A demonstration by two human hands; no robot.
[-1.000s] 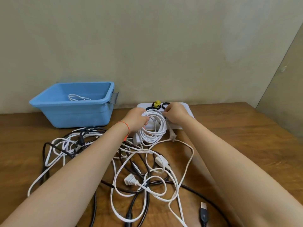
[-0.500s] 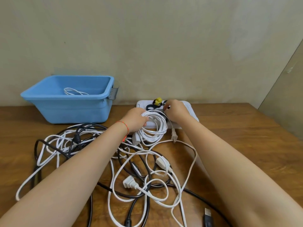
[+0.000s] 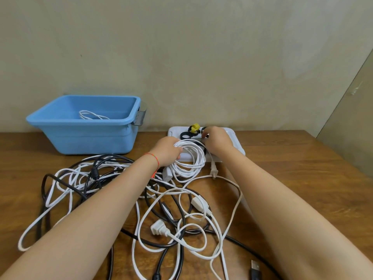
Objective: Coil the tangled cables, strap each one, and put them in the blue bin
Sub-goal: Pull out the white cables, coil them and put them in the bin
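Left hand (image 3: 167, 151) grips white coil (image 3: 188, 158); right hand (image 3: 217, 141) pinches a strap at tray (image 3: 238, 147); strapping next, likely.

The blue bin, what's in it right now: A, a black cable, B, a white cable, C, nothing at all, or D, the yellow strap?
B: a white cable lies inside the blue bin, while the black cables are on the table and the yellow strap sits on the white tray.
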